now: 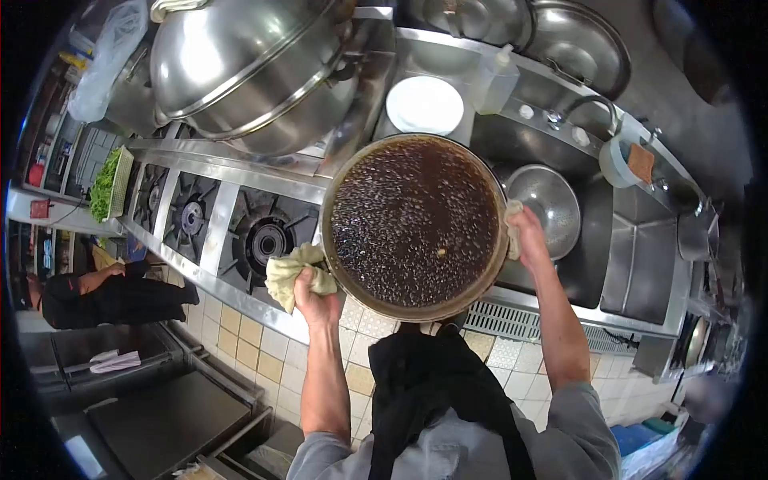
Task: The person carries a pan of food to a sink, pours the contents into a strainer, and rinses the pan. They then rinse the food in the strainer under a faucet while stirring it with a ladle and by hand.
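Note:
A large round pot [414, 224] full of dark brown, bubbly liquid is held out in front of my body, between the stove and the sink. My left hand [317, 302] grips its left side through a bunched, pale cloth [298, 276]. On the opposite side, my right hand [530, 232] is closed on the rim or handle with another pale cloth [514, 229]. The handles themselves are hidden by the cloths. A small light piece floats in the liquid near the lower right.
Left of the pot is a gas burner [268, 244]. A big domed steel vessel [248, 72] stands behind. The sink [592, 232] on the right holds a steel bowl [546, 210]. A white plate [425, 105] lies beyond the pot. Another person [112, 296] stands far left.

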Motion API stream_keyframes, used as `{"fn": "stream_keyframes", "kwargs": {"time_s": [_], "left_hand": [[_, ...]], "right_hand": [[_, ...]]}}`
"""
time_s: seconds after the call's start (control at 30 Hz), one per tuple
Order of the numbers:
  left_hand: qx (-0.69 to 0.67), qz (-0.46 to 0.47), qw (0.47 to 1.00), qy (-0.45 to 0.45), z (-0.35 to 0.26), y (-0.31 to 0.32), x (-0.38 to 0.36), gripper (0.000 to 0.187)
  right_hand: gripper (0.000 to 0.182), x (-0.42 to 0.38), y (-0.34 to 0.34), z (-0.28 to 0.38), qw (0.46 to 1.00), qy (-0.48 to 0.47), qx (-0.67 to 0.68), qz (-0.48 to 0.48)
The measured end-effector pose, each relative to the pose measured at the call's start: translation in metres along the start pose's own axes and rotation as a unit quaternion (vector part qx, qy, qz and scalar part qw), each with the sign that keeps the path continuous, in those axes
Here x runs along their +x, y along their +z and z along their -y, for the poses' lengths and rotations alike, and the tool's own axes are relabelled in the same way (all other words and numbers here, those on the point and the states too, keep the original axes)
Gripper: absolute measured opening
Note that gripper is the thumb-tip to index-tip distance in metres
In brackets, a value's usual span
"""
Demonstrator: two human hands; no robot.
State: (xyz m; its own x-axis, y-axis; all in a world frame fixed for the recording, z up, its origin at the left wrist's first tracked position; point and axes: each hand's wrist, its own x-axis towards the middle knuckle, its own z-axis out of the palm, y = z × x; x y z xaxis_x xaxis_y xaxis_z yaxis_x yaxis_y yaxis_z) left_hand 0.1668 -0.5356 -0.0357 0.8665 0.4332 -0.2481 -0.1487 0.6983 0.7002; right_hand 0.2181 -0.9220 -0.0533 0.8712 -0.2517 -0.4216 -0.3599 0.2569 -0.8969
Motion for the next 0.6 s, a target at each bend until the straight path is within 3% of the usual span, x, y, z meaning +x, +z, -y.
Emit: {"fn": "stream_keyframes", "kwargs": {"time_s": [0.07,0.13,0.27,0.5,0.6], "left_hand": [[-0.018,0.041,0.995,-0.083,-0.008,0.003,-0.009,0.041],[0.074,0.006,0.996,-0.056,-0.011,-0.007,-0.008,0.044],[0.115,-0.008,0.992,-0.055,-0.020,-0.008,-0.010,0.043],[0.142,0.024,0.990,-0.012,-0.015,-0.027,0.008,0.041],[0.151,0.032,0.988,-0.027,-0.015,-0.028,0.009,0.039]], "right_hand": [[0.049,-0.009,0.006,0.011,0.998,-0.008,-0.030,-0.046],[0.050,0.025,-0.019,-0.029,0.998,-0.027,-0.033,-0.044],[0.044,-0.013,-0.007,0.005,0.998,-0.038,-0.053,0.017],[0.035,-0.044,-0.049,0.008,0.987,-0.127,-0.021,-0.097],[0.033,-0.083,-0.102,0.024,0.976,-0.177,-0.025,-0.123]]}}
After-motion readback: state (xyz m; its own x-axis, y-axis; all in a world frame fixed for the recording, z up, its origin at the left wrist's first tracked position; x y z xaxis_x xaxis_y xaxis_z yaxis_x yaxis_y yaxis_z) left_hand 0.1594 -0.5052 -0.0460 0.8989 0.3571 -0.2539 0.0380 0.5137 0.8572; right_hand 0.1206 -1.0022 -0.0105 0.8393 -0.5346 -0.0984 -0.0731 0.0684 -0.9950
